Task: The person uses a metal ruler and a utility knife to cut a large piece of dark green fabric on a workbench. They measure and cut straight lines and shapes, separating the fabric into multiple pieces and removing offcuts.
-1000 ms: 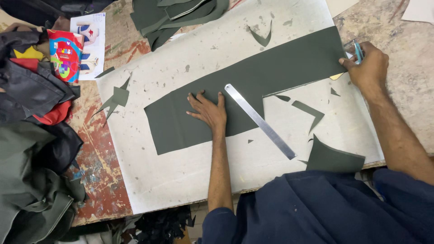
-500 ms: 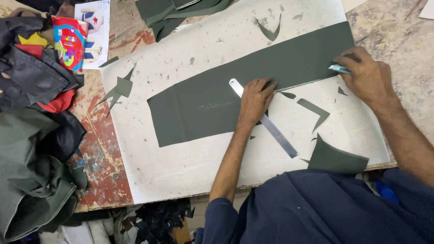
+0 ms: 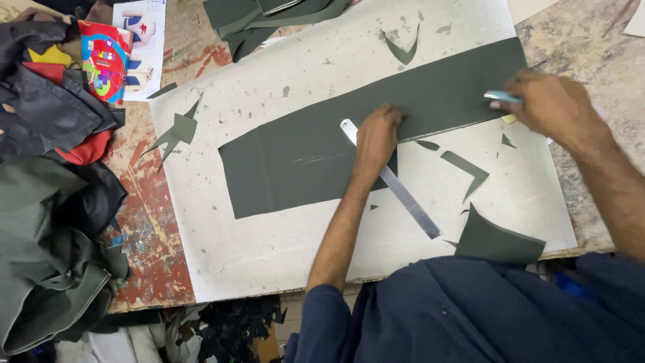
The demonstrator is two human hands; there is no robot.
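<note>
A long dark green strip of material (image 3: 316,151) lies across a white cutting board (image 3: 269,249). A metal ruler (image 3: 403,191) rests diagonally over the strip's lower edge. My left hand (image 3: 377,138) presses down on the ruler's upper part, fingers bent over it. My right hand (image 3: 554,107) is at the strip's right end and grips a small light-blue cutting tool (image 3: 502,97) whose tip points left onto the green material.
Green offcuts lie on the board: a curved sliver (image 3: 402,48), an angled piece (image 3: 467,168), a larger scrap (image 3: 500,240) at the front edge. Dark jackets and cloth (image 3: 47,202) pile at the left, beside a colourful packet (image 3: 104,60). More green pieces (image 3: 269,20) sit at the back.
My left hand slid right along the strip and onto the ruler. My right hand with the blue tool moved left over the strip's end. The ruler stayed diagonal.
</note>
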